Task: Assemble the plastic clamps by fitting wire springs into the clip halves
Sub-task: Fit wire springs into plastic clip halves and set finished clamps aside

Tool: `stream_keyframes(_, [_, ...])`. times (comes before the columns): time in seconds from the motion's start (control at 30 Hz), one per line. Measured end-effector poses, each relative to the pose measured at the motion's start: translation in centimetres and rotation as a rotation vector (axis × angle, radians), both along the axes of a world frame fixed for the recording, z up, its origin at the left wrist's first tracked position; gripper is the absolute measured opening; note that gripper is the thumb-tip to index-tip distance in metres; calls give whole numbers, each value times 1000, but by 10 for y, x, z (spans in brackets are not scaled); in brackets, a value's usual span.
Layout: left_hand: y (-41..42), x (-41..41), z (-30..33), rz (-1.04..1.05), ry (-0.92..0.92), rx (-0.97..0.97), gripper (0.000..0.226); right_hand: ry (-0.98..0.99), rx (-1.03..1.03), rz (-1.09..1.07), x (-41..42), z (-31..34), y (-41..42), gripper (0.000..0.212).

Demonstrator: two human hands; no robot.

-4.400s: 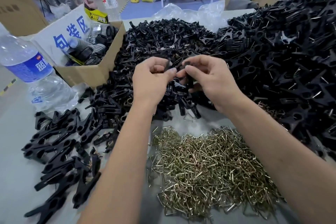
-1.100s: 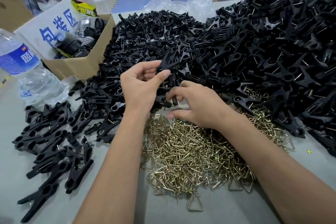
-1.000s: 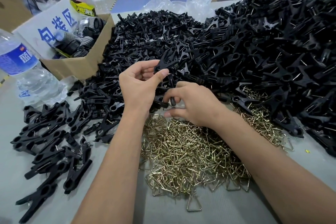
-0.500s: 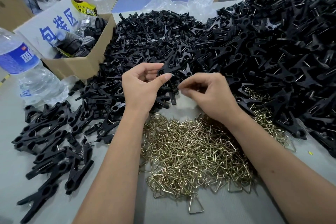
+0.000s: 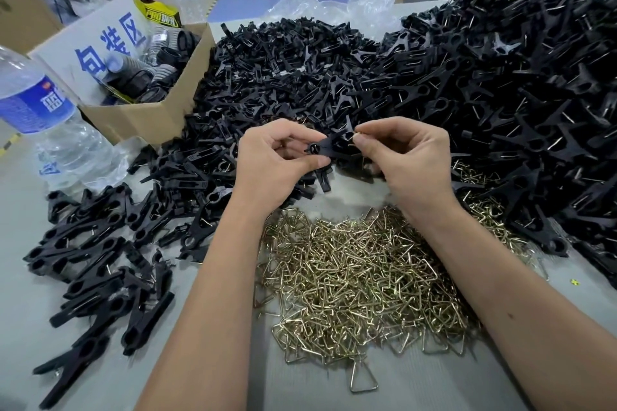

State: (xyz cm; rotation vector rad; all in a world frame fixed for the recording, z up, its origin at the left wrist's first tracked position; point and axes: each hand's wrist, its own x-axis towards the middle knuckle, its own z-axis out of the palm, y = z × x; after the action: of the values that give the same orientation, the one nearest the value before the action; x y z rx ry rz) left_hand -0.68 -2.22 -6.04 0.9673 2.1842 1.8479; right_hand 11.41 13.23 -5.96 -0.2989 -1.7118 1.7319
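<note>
Between thumb and fingers my left hand point(image 5: 277, 160) pinches a black plastic clip point(image 5: 329, 147), raised above the table's middle. My right hand point(image 5: 405, 160) pinches a brass wire spring point(image 5: 354, 136) against the clip's right end. Most of the spring is hidden by my fingers. Under my wrists lies a heap of brass wire springs point(image 5: 360, 280). A wide mound of loose black clip halves point(image 5: 300, 77) stretches behind my hands. Finished black clamps point(image 5: 96, 264) are scattered at the left.
A cardboard box point(image 5: 147, 117) with dark rolls stands back left. A water bottle point(image 5: 43, 123) stands at the left edge. A tall heap of black clamps point(image 5: 534, 93) fills the right side. Crumpled clear plastic point(image 5: 330, 7) lies at the back.
My right hand rose from the spring heap with a spring and came to the clip in my left hand. The left hand stayed put, holding the clip throughout.
</note>
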Motion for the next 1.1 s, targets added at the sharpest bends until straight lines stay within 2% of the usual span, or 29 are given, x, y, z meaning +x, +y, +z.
stream_keyframes(0.17, [-1,1,0,-39,9,12,34,-73,-119,-25,-2,-2,4,9])
stream_keyframes(0.4, [1,0,-4,-85,0,8,33,-181,-2,-29,-4,-6,5,11])
stream_keyframes(0.63, [1,-2,-5,-90,-30,31,32,-167,-31,-25,-3,-2,4,12])
stream_keyframes(0.9, [2,0,-3,-161,-68,14,32,-238,-8,-1,-2,-5,6,12])
stream_keyframes(0.97, [2,0,-1,-167,-77,10,32,-196,-82,28,-2,-5,6,17])
stream_keyframes(1.03, [2,1,0,-177,-86,37,32,-143,-250,117,-2,-4,5,27])
stream_keyframes(1.1, [2,3,2,-196,-99,75,32,-111,-410,219,-2,-2,5,27])
